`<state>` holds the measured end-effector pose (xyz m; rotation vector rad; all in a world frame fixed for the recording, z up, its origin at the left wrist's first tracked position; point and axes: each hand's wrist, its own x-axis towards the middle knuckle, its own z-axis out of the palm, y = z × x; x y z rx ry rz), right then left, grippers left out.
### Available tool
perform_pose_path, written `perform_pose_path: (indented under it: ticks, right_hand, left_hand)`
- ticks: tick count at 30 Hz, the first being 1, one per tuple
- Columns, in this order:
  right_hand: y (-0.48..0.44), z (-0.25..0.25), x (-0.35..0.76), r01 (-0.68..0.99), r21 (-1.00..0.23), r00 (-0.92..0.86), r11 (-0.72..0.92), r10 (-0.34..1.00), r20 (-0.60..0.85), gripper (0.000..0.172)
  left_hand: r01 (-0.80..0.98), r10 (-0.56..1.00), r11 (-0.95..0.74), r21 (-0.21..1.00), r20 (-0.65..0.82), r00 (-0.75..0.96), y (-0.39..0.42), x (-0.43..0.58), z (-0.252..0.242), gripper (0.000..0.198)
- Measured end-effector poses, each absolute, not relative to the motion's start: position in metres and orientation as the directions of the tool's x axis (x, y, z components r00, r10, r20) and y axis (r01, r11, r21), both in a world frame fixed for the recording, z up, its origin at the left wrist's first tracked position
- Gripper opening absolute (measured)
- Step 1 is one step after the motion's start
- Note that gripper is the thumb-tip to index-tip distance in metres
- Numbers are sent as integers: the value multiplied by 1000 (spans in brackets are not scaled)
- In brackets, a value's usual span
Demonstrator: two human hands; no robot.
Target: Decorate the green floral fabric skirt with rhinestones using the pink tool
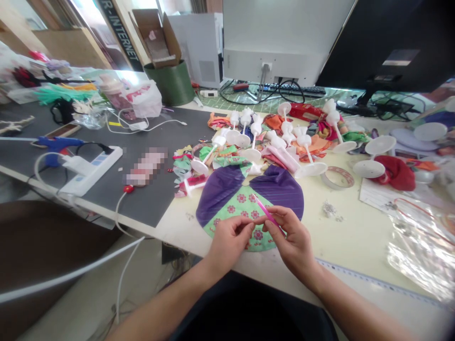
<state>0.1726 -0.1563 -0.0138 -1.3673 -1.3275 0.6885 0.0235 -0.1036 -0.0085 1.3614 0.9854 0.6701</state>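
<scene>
A slim pink pen-like tool [267, 212] is gripped in the fingers of my right hand [293, 234], its pale tip pointing up and away to the left. My left hand [230, 237] is closed in a pinch near the right fingertips; whatever is between its thumb and finger is too small to make out. Beneath both hands lies a rounded piece of fabric [231, 209], green with pink flowers in the middle. Purple striped cloth [284, 189] forms its two upper sides. A small white doll-like figure [255, 169] touches its top edge.
Several white figures on round bases [250, 128] stand among colourful cloth scraps behind the fabric. A tape roll [337, 177] and small shiny bits [330, 209] lie to the right, near clear plastic bags [419, 255]. A power strip [94, 170] and blue glue gun [59, 143] sit left.
</scene>
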Motion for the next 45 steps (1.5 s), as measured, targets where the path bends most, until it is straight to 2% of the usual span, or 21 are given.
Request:
perform_pose_path:
  ticks: [4, 7, 10, 16, 21, 30, 36, 40, 43, 45]
  right_hand:
    - [-157, -14, 172, 348, -918, 228, 189, 933, 278, 19]
    - [-157, -14, 171, 338, -920, 224, 197, 933, 282, 19]
    - [-158, -11, 171, 270, -947, 224, 175, 945, 239, 18]
    - [-154, -8, 172, 146, -979, 242, 143, 954, 175, 16]
    - [-153, -10, 174, 134, -986, 260, 103, 956, 136, 22]
    - [-154, -11, 176, 246, -960, 225, 134, 956, 191, 33]
    - [-156, -8, 178, 295, -938, 130, 181, 965, 227, 24]
    - [-158, -4, 179, 347, -892, 30, 290, 947, 319, 31]
    - [-159, -4, 180, 377, -864, 63, 333, 922, 382, 26]
    - [-159, -4, 181, 393, -846, 78, 359, 904, 420, 28]
  left_hand:
    - [198, 886, -25, 980, -70, 458, -104, 23, -7, 23]
    - [222, 892, -61, 973, -46, 449, -105, 23, -6, 23]
    - [207, 889, 23, 978, -114, 443, -104, 23, -5, 23]
    - [63, 823, 362, 930, -351, 446, -100, 25, 1, 23]
    - [-42, 773, 504, 862, -429, 468, -97, 24, -1, 25]
    - [-127, 755, 566, 815, -451, 475, -94, 20, -6, 23]
    - [-136, 752, 571, 810, -449, 483, -92, 19, -4, 26]
    - [-143, 754, 565, 812, -439, 488, -91, 18, -5, 27]
    - [-139, 755, 562, 816, -437, 489, -91, 17, -4, 25]
    - [-135, 754, 561, 817, -438, 489, -91, 17, -3, 24]
